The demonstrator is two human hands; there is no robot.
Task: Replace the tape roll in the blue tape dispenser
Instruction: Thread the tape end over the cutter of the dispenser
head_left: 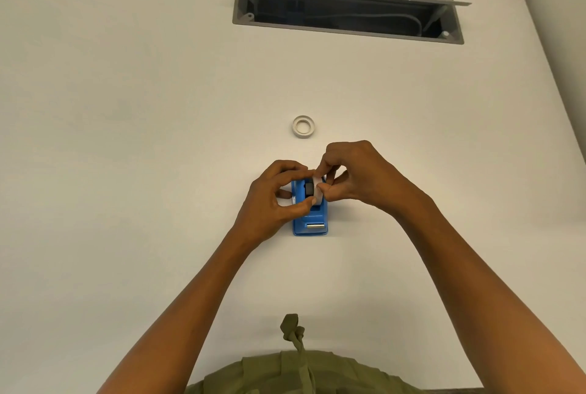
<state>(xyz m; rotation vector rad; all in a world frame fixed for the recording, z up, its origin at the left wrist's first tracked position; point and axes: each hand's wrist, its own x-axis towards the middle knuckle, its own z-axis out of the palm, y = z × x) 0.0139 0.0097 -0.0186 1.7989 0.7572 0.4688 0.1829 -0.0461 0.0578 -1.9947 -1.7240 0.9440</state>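
I look down on a white tabletop (126,171) with the blue tape dispenser (312,222) at the centre of my view, its cutter end pointing toward me. Both of my bare hands meet directly over the dispenser's far end, where the roll sits.

My left hand (279,193) curls in from the dispenser's left side, thumb and fingertips pinched on a white tape roll (315,190) with a dark hub showing beside it. I judge this grip steadies the roll on edge above the dispenser's slot. My right hand (352,174) comes in from the dispenser's right side, fingers narrowed on the roll's upper edge, apparently picking at the tape end or guiding the roll down. Whether the roll is fully seated I cannot tell, as fingers cover the cradle.

A second ring (303,127), pale and thin-walled, lies flat beyond the dispenser, well apart from both hands. It looks like a spent core set aside out of the way.

Far beyond the dispenser, an open grey cable hatch (345,9) is cut into the tabletop, with wires inside. That opening is the only drop-off near the work. On the near side of the dispenser, an olive-green fabric bag (301,371) rests at the tabletop's edge.

To the left and right of the dispenser the surface is bare, leaving wide room to shift or turn it.
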